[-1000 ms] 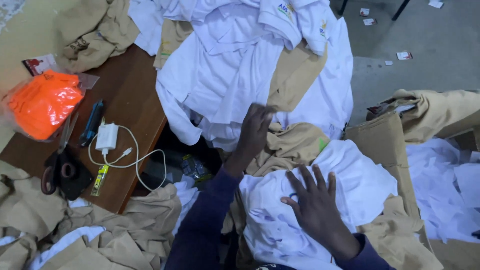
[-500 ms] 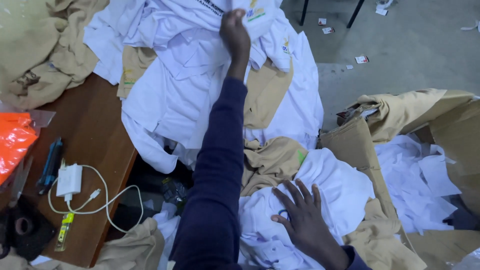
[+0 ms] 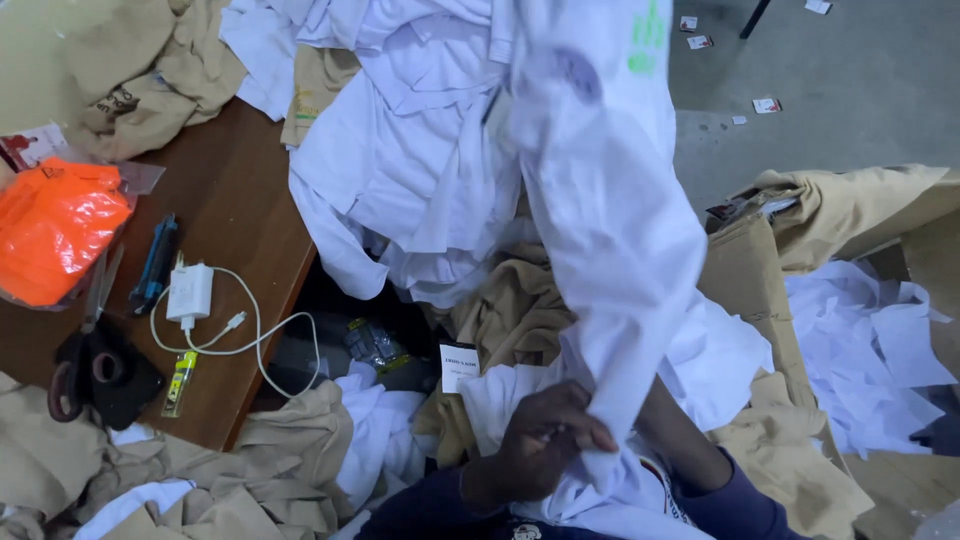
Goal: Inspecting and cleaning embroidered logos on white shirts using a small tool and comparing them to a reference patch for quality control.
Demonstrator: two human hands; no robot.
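One hand [image 3: 545, 445], your left, pinches white shirt [image 3: 610, 230] hem; right hidden, grip unclear; watch charger cable [image 3: 250, 340], dragged cloth could snag it

A brown wooden table [image 3: 235, 215] is standing at the left, carrying a bright orange plastic-wrapped bundle [image 3: 55, 228], a white plug charger [image 3: 190, 293] with its white cable [image 3: 255, 345] looping beside it, a blue pen-like tool [image 3: 155, 262] and black-handled scissors [image 3: 85, 375]. Khaki cloth garments [image 3: 150, 60] are lying heaped at the table's far corner. White fabric scraps [image 3: 865, 350] are filling an open cardboard box [image 3: 750, 290] at the right.
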